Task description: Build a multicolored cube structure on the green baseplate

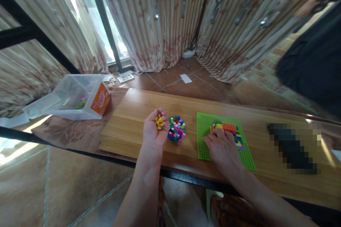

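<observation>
Palm up and cupped, my left hand (pixel 156 129) holds several small yellow toy bricks (pixel 159 122). Just to its right a pile of loose mixed-colour bricks (pixel 177 127) lies on the wooden board. My right hand (pixel 223 145) is over the green baseplate (pixel 204 122), fingertips bent together at the near left part of a low brick build (pixel 229 127). That build has orange and yellow bricks along the far side and mixed colours on the right. My right hand covers part of it, and whatever is between those fingertips is hidden.
A clear plastic box (pixel 77 95) with an orange label and a few green and pink pieces stands at the left. A blurred dark object (pixel 291 147) lies on the board (pixel 128 113) at the right. A person in dark clothing (pixel 314 56) is at the far right.
</observation>
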Available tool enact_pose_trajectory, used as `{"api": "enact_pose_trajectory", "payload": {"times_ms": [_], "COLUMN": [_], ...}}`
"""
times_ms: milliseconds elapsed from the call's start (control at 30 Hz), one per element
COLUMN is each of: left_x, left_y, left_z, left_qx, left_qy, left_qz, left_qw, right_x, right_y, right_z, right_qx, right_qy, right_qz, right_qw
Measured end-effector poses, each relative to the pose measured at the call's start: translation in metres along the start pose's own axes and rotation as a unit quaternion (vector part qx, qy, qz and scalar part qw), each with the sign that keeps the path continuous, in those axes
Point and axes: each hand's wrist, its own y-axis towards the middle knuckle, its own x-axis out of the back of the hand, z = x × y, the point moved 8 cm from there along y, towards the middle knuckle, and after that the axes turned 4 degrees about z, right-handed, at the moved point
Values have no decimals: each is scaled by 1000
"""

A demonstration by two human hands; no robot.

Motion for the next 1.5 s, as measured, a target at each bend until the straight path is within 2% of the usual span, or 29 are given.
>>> {"api": "enact_pose_trajectory", "payload": {"times_ms": [67, 133, 200, 267, 400, 467, 533, 600, 700, 767, 1000, 1167, 1267, 1367, 1500], "left_x": [-2, -6, -11, -14, -20, -21, -22, -22, -24, -24, -27, -29, -29, -28, -27], "left_y": [0, -1, -3, -6, -9, -8, -6, -3, 2, 5, 11, 13, 13, 13, 13], "left_z": [10, 26, 47, 69, 103, 115, 124, 130, 135, 139, 144, 145, 146, 146, 146], "left_qx": [8, 25, 57, 88, 119, 127, 137, 139, 121, 122, 102, 99, 105, 104, 101], "left_qy": [6, 17, 29, 41, 62, 75, 88, 97, 111, 117, 125, 129, 129, 131, 133], "left_qz": [-4, -3, 5, 7, 7, 3, -1, -4, -4, -9, -16, -16, -12, -13, -13], "left_qw": [1000, 1000, 998, 995, 991, 989, 987, 986, 986, 986, 987, 987, 986, 986, 986], "right_x": [9, 25, 41, 48, 32, 14, -5, -19, -30, -36, -63, -75, -77, -78, -76], "right_y": [-2, -6, -12, -20, -40, -48, -53, -55, -51, -46, -26, -21, -21, -21, -20], "right_z": [0, -7, -27, -61, -133, -155, -167, -171, -170, -170, -169, -164, -161, -160, -159], "right_qx": [8, 9, -22, -96, -266, -306, -323, -322, -293, -270, -232, -256, -275, -287, -281], "right_qy": [52, 146, 263, 361, 479, 526, 553, 553, 534, 548, 652, 721, 742, 754, 755], "right_qz": [-43, -112, -178, -224, -260, -261, -260, -253, -240, -242, -221, -182, -171, -164, -141], "right_qw": [998, 983, 948, 900, 795, 750, 723, 725, 756, 753, 687, 618, 586, 567, 575]}}
